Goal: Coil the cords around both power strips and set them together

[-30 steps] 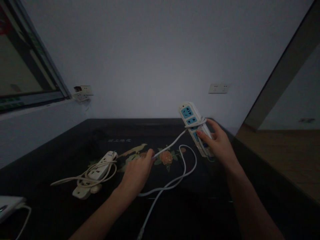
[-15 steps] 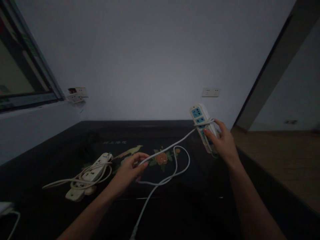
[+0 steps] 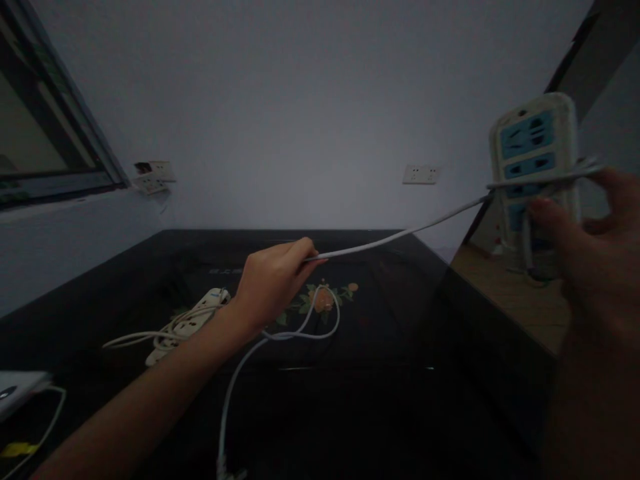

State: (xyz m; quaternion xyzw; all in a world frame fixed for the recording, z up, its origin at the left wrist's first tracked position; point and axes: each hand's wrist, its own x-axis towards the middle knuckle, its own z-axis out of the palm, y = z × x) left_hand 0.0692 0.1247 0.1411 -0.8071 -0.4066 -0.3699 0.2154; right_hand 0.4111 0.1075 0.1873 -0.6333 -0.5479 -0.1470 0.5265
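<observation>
My right hand point(image 3: 593, 257) is closed around a white power strip with blue sockets point(image 3: 535, 157), held upright and close to the camera at the right. Its white cord point(image 3: 400, 235) is wound round the strip and runs taut leftward to my left hand point(image 3: 273, 283), which pinches it above the table. From that hand the cord drops in a loop point(image 3: 315, 320) onto the black table point(image 3: 150, 267) and trails toward the near edge.
A second cream power strip point(image 3: 187, 323) with its cord coiled round it lies on the table at the left. A white device point(image 3: 17, 393) with a cable sits at the near left. Wall sockets point(image 3: 421, 175) are on the far wall. Window frame at left, doorway at right.
My right hand has lifted the blue-socket strip up and toward the camera. My left hand has risen off the table, pulling the cord taut between both hands.
</observation>
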